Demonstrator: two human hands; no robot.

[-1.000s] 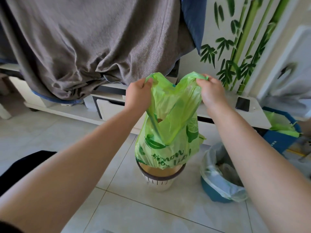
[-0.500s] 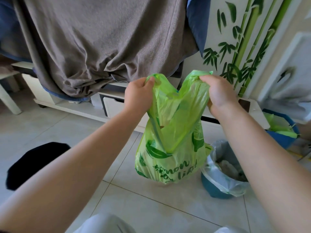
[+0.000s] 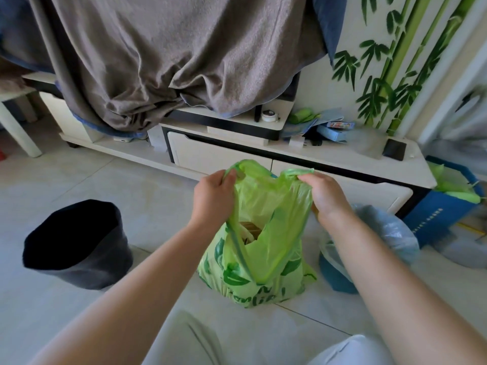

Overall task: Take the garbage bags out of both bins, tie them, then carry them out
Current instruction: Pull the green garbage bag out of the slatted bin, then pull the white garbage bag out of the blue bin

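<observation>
Resting on the floor, green printed garbage bag [image 3: 259, 262], mouth open, handles pinched by left hand [image 3: 214, 198], right hand [image 3: 328, 197].

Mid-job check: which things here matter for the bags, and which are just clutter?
Job:
- green printed plastic bag, held by left hand and right hand
- blue bin with clear liner

Clutter:
- black fabric tub
- grey blanket
- dark phone

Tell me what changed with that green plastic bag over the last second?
The printed green plastic bag came up out of its small brown-rimmed bin and down onto the tiled floor. Left hand and right hand kept their handles; the blue bin kept its clear liner.
</observation>
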